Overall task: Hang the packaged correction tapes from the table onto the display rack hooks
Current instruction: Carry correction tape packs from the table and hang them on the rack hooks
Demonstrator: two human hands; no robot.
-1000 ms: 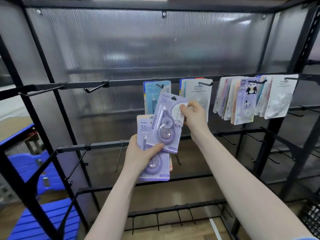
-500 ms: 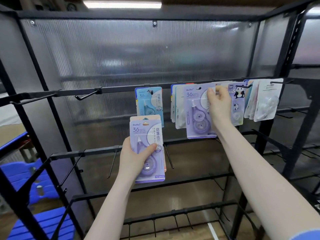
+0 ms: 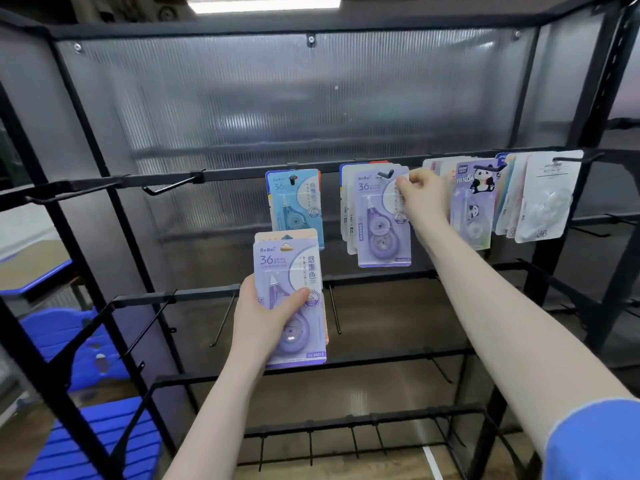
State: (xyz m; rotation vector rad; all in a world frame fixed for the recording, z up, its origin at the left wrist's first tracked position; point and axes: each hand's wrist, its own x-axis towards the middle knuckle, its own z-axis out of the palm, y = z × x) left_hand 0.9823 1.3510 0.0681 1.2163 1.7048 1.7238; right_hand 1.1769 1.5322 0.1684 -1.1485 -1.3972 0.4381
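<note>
Correction tape packs, purple: one going onto the top-rail hook, the rest held in reserve.

Right hand (image 3: 420, 195) pinches the upper right edge of a purple pack (image 3: 382, 220), whose hang-hole sits on a hook (image 3: 386, 174) of the display rack (image 3: 242, 174), in front of several white packs. Long axis vertical; pack hangs straight down. Left hand (image 3: 266, 317) grips a held stack (image 3: 289, 299), upright, below and left of that hook: one purple pack in front, at least one orange-edged pack behind; exact count cannot be told. The right hand is nearer the hooks. One blue pack (image 3: 296, 206) hangs alone on the next hook left. Two bare hooks (image 3: 169, 185) further left. A mixed bunch (image 3: 502, 199) hangs to the right, uncounted.
</note>
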